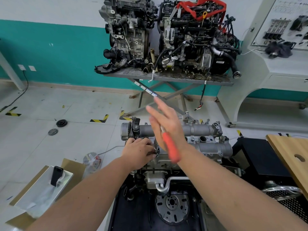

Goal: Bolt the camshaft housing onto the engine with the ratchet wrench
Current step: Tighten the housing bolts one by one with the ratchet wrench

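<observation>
Ratchet wrench [170,147], orange grip blurred under the right hand [166,124], whose fingers are straight and spread; left hand [140,151] curls around its socket end on the camshaft housing [196,130]. Rigid steel tool; best held at the grip.

Two spare engines [166,35] are being kept on a grey scissor-legged table [166,78] against the teal wall. A phone [56,175] is being held upright in an open cardboard box [41,189], and a wooden board [293,152] is being propped at right.
</observation>
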Motion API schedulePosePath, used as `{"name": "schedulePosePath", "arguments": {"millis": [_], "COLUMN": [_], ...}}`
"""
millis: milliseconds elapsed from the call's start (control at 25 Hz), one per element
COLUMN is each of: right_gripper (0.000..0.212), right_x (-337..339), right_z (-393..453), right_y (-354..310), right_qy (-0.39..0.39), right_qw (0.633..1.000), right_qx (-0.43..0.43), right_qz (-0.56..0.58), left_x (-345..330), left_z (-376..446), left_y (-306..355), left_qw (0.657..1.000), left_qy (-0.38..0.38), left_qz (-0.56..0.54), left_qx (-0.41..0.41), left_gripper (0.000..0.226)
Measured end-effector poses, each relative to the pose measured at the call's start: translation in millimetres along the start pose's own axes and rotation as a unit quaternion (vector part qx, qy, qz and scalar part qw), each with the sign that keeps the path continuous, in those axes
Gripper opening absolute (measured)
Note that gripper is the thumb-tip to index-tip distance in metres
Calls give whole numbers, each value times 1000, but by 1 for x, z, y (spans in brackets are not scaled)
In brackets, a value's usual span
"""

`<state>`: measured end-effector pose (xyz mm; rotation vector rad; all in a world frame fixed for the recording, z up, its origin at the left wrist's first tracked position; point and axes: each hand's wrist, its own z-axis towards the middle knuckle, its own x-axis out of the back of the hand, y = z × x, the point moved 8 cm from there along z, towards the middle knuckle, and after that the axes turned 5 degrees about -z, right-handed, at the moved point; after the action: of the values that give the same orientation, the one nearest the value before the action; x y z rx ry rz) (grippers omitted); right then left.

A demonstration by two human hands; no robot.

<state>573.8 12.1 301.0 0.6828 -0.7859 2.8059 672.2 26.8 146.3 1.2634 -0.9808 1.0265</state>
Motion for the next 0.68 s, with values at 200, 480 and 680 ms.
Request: {"name": "schedulePosePath", "arguments": {"millis": [200,480,680], "right_gripper": [30,54,25], "right_x": [-13,-30,-33], "right_z": [11,22,37], "right_y": [-30,-29,3], "right_qy": [-119,-369,-383], "right_qw": [936,846,894], "right_qx": [200,145,-210], "right_qz": [-263,-356,-100], "left_x": [-1,-4,-6], "left_z": [1,1,1], "left_y": [2,-3,-3], "left_qw": [1000,1000,1000], "left_qy": [-8,-20,-18], "left_qz": [-14,18,11], "left_qx": [-23,-6,-4], "left_gripper": [32,31,34]}}
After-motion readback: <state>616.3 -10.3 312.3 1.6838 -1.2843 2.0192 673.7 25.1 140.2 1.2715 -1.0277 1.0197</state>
